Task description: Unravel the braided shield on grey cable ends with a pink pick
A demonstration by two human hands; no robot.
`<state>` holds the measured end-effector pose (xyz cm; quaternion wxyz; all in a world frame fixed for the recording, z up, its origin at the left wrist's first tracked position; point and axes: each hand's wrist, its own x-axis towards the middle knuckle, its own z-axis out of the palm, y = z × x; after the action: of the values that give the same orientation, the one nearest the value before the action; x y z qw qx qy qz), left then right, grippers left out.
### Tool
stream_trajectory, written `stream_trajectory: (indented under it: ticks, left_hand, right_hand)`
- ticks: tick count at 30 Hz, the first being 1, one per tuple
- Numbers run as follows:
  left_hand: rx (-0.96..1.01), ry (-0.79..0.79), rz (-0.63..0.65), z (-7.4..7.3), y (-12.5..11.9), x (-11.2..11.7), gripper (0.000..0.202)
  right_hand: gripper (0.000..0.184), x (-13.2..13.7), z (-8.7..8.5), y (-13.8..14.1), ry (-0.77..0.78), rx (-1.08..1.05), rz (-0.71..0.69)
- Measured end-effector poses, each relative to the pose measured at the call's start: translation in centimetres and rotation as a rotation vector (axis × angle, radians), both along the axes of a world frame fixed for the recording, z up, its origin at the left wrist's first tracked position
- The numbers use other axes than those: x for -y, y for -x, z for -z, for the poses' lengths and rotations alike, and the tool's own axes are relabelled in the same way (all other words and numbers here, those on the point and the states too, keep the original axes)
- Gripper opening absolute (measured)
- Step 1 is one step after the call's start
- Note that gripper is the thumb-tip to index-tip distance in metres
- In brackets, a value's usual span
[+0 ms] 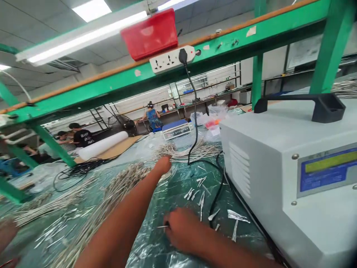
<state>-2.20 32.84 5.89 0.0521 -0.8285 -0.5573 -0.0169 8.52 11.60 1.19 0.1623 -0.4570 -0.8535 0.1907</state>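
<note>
My left hand point(164, 165) reaches far across the bench to a bundle of pale grey cables point(192, 152). Its fingers look curled at the bundle's near edge; what they hold, if anything, is hidden. Close to me, my right hand point(184, 229) is closed, and a thin, light, wire-like piece point(162, 226) sticks out of it to the left. A long heap of similar cables point(117, 190) runs beneath and beside my left forearm. Silvery foil scraps point(201, 203) lie scattered beyond my right hand.
A grey-white machine point(251, 149) with a display stands on the right, black cords beside it. Above runs a green frame with a power strip point(173, 59) and red bin point(150, 33). At the left edge, another person's blurred hand point(7, 232) is near more cables point(52, 204).
</note>
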Motion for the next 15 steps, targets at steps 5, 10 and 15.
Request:
stream_trajectory:
  ticks: [5, 10, 15]
  left_hand:
    - [0.06, -0.012, 0.046, 1.7, -4.4, -4.7, 0.034]
    - [0.124, 0.005, 0.042, 1.5, -6.0, -7.6, 0.034]
    - [0.29, -0.067, 0.1, -1.6, -5.0, -8.8, 0.033]
  right_hand:
    - [0.025, -0.8, -0.5, 0.8, 0.047, 0.031, 0.009]
    - [0.025, -1.8, -0.8, 1.5, 0.148, 0.067, 0.005]
    - [0.025, -2.4, -0.2, 2.0, 0.201, 0.041, 0.019]
